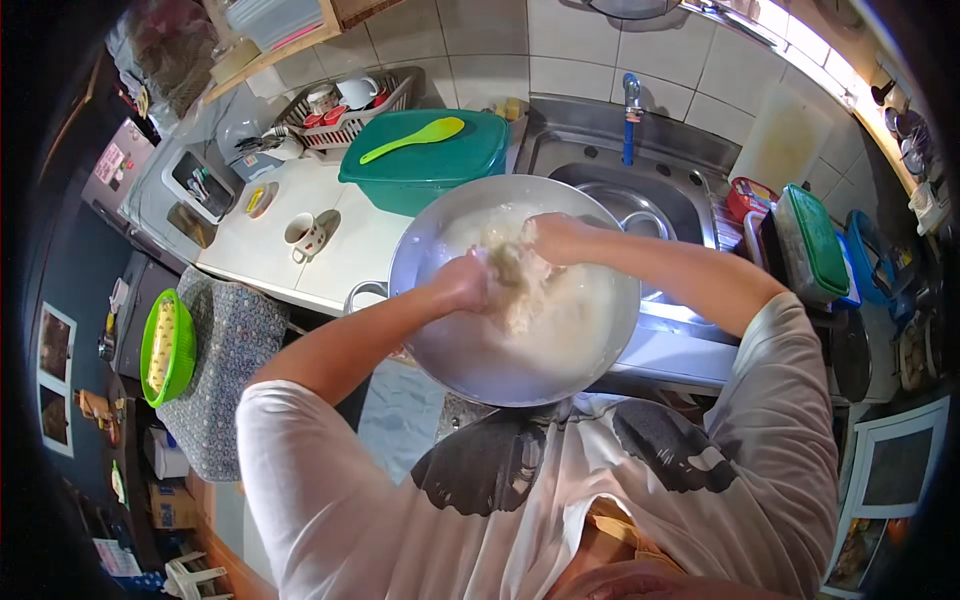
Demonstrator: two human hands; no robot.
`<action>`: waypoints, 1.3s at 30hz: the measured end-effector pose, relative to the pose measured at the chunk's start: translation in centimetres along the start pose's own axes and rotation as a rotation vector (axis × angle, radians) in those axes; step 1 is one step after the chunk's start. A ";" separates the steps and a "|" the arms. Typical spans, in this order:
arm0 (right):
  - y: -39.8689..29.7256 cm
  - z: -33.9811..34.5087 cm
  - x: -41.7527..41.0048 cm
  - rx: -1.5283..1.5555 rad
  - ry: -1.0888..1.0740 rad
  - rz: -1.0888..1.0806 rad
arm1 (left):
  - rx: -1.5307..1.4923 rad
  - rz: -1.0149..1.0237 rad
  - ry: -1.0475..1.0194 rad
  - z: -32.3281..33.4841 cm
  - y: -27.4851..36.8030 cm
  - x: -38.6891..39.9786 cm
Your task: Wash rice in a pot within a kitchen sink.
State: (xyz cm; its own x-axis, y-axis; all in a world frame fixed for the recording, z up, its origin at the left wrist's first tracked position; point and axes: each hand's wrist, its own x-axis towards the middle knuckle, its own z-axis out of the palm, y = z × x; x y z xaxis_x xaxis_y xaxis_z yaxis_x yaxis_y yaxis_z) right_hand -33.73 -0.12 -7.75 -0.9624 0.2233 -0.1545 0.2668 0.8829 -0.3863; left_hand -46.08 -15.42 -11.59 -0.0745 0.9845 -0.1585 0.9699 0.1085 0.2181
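Note:
A large round metal pan with loop handles stands across the counter's front and the sink's left side. Cloudy whitish liquid lies in it. My left hand and my right hand are close together over the middle of the pan, fingers curled around a wet, pale, blurred mass that I cannot name for certain. Whitish, stringy matter hangs or splashes below them. Behind the pan, a green lidded plastic container carries a lime-green plastic spoon.
A patterned mug stands on the white counter to the left, before a dish basket. The steel sink with its faucet lies behind right. A green-lidded box is farther right. A lime-green basin sits far left.

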 end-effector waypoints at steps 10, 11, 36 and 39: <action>-3.8 2.9 -4.0 0.876 -0.276 0.385 | -1.439 -0.645 -0.264 5.7 3.4 0.9; -3.4 3.9 -3.1 0.978 -0.198 0.483 | -1.568 -0.588 -0.170 5.6 3.7 1.8; -0.5 5.9 -2.2 -0.408 -0.299 -0.685 | -0.102 0.333 -0.862 2.1 9.5 -3.2; -1.2 8.7 -1.2 -0.368 -0.258 -0.669 | 0.284 0.692 -0.749 6.0 10.7 -1.2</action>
State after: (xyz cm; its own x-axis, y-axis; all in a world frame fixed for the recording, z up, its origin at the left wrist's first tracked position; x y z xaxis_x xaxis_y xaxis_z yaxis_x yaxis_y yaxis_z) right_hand -32.49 -4.99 -15.04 -0.8583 -0.4641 -0.2191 -0.4393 0.8851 -0.1536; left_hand -34.24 -16.28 -14.85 0.5836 0.4726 -0.6603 0.7718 -0.5755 0.2703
